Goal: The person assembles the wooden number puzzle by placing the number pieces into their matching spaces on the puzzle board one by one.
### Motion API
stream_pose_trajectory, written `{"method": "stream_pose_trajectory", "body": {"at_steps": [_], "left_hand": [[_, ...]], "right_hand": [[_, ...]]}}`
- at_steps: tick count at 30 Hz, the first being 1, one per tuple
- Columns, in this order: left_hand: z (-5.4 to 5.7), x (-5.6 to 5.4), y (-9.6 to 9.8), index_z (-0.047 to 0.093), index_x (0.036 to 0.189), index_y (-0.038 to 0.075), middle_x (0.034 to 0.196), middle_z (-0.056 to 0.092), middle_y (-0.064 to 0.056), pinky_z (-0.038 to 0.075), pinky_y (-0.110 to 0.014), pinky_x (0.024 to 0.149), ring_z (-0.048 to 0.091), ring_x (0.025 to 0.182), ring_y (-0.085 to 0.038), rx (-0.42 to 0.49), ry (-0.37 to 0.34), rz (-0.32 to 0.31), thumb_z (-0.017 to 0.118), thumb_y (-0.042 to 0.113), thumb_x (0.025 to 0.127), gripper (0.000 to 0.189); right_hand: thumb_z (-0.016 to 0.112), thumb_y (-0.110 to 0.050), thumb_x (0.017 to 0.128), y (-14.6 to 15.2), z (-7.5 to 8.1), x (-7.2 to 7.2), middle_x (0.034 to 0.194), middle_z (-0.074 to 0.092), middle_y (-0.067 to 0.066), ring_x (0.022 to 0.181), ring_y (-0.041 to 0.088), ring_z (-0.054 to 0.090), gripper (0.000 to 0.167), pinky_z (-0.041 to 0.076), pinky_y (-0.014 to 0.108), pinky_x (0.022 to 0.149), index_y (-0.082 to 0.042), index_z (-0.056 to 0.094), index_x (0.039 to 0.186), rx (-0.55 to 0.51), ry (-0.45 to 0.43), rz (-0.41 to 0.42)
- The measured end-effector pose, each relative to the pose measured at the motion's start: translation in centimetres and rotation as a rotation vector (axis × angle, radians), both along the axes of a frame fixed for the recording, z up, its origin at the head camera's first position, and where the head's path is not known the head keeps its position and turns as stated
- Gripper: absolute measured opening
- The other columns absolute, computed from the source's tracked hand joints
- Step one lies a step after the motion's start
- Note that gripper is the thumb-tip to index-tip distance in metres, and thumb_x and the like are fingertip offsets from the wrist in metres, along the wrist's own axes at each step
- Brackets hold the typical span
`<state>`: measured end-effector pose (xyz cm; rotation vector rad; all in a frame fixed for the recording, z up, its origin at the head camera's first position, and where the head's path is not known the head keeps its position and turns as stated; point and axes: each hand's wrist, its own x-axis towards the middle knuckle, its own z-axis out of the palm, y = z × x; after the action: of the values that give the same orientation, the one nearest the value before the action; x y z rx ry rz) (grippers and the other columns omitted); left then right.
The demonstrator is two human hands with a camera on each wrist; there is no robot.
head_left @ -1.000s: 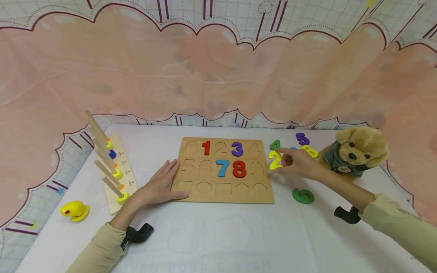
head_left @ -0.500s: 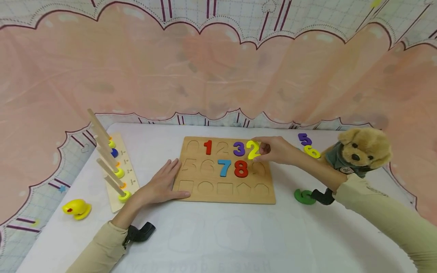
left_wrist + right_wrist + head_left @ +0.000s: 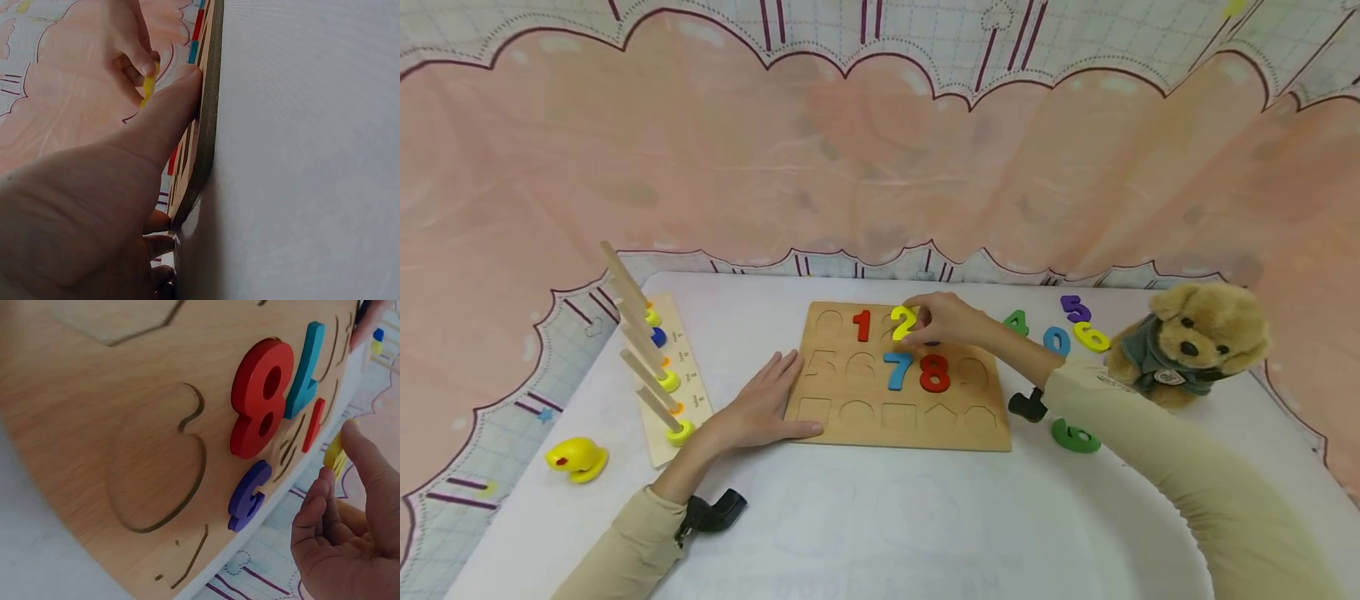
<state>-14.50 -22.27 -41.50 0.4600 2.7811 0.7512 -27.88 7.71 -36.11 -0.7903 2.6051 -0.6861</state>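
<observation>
My right hand (image 3: 951,319) pinches a yellow number 2 (image 3: 903,322) between thumb and fingers, over the top row of a wooden number board (image 3: 842,429). In the right wrist view the yellow 2 (image 3: 334,453) is held off the board's surface. My left hand (image 3: 763,408) lies on the board's left edge, fingers stretched out and thumb along the front corner. Set on the board are a red 1 (image 3: 861,326), a blue 7 (image 3: 897,371), a red 8 (image 3: 935,373) and a purple 3 (image 3: 250,495), which the right hand mostly covers in the head view.
Right of the board lie a green 4 (image 3: 1017,322), blue 0 (image 3: 1057,341), purple 5 (image 3: 1076,308), yellow 6 (image 3: 1091,337) and green 9 (image 3: 1076,436). A plush dog (image 3: 1187,342) sits beyond them. At left stand a peg board (image 3: 681,358) and a yellow duck (image 3: 577,459).
My right hand has carried the yellow 2 leftward from beside the board to above its top row. The left hand stays on the board's edge.
</observation>
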Motion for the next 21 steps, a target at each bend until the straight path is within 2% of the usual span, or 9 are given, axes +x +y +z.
{"method": "stream_pose_trajectory", "body": {"at_steps": [4, 11, 16, 21], "left_hand": [[-0.1, 0.0, 0.0, 0.015, 0.153, -0.005, 0.161, 0.011, -0.024, 0.011, -0.062, 0.119, 0.004, 0.149, -0.045, 0.000, 0.006, 0.004, 0.072, 0.053, 0.080, 0.110], [-0.2, -0.1, 0.0, 0.014, 0.153, -0.005, 0.162, 0.011, -0.024, 0.011, -0.061, 0.119, 0.003, 0.150, -0.045, 0.000, 0.003, 0.001, 0.072, 0.054, 0.080, 0.110], [-0.2, 0.0, -0.1, 0.014, 0.153, -0.004, 0.162, 0.011, -0.024, 0.011, -0.062, 0.119, 0.003, 0.150, -0.044, 0.001, -0.001, 0.007, 0.072, 0.054, 0.080, 0.110], [-0.3, 0.0, -0.1, 0.014, 0.153, -0.004, 0.162, 0.011, -0.023, 0.011, -0.061, 0.119, 0.003, 0.150, -0.044, 0.001, 0.000, 0.007, 0.072, 0.054, 0.080, 0.110]], "right_hand": [[0.077, -0.033, 0.083, -0.9, -0.7, -1.0, 0.075, 0.060, 0.004, 0.067, 0.015, 0.050, 0.069, 0.036, 0.019, 0.054, -0.002, 0.050, 0.139, 0.042, -0.010, 0.010], [0.076, -0.032, 0.084, -1.9, -1.3, -2.1, 0.082, 0.066, 0.008, 0.075, 0.016, 0.054, 0.068, 0.040, 0.018, 0.061, 0.001, 0.051, 0.138, 0.106, -0.025, 0.025], [0.075, -0.033, 0.085, -2.6, -1.6, -2.3, 0.094, 0.064, 0.011, 0.080, 0.017, 0.053, 0.067, 0.041, 0.019, 0.066, 0.002, 0.052, 0.137, 0.146, -0.039, 0.017], [0.076, -0.031, 0.084, -3.3, -1.2, -2.0, 0.103, 0.064, 0.016, 0.083, 0.020, 0.052, 0.060, 0.044, 0.022, 0.069, 0.006, 0.059, 0.127, 0.174, -0.016, 0.034]]}}
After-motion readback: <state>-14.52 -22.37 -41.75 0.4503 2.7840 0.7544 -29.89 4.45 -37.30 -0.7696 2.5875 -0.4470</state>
